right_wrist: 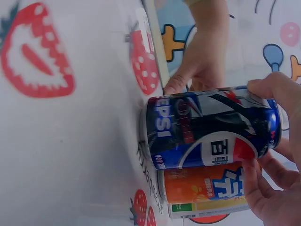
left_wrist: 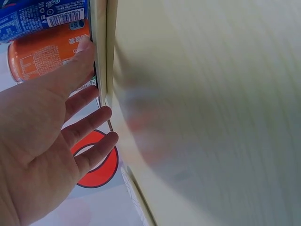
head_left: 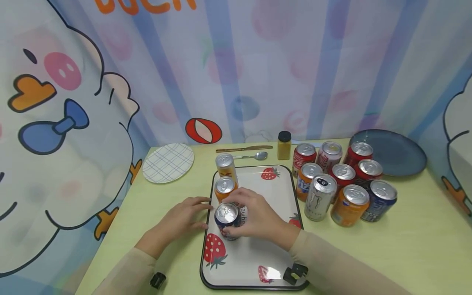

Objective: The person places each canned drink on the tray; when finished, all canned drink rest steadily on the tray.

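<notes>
Setting a blue Pepsi can (head_left: 228, 220) upright on the strawberry-printed tray (head_left: 274, 192), the right hand (head_left: 259, 217) curls its fingers round the can's side in the lower middle of the head view; just above it in the frame two orange cans (head_left: 225, 187) already stand in a line along the tray's left edge, so three are on the tray, while a cluster of ten cans (head_left: 344, 180) waits on the yellow worktop (head_left: 416, 229) at centre right, which by my judgement leaves most of the loading undone. The left hand (head_left: 180, 221) lies flat, fingers straight, against the tray's left rim. In the left wrist view, its fingertips (left_wrist: 84, 47) touch that rim beside an orange can. In the right wrist view, the fingers (right_wrist: 270, 89) wrap the Pepsi can, its base on the tray.
</notes>
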{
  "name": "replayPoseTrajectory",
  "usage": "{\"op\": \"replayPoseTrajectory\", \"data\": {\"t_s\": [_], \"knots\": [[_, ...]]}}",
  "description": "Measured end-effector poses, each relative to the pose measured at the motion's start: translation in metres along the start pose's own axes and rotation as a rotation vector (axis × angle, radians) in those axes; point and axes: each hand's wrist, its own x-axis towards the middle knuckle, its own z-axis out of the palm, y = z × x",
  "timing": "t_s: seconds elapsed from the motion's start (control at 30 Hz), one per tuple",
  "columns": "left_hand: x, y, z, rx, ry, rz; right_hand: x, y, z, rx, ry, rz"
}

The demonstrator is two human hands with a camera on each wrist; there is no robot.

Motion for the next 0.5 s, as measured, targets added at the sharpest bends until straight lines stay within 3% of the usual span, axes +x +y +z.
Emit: {"op": "replayPoseTrajectory", "data": {"t_s": [0.3,0.5], "knots": [[0.002,0.0,-0.001,0.034,0.003,0.011,-0.005,0.002,0.001,-0.019,0.013,0.001],[0.001,0.0,-0.001,0.015,-0.009,-0.005,-0.022,-0.005,-0.025,-0.1,0.038,-0.032]]}}
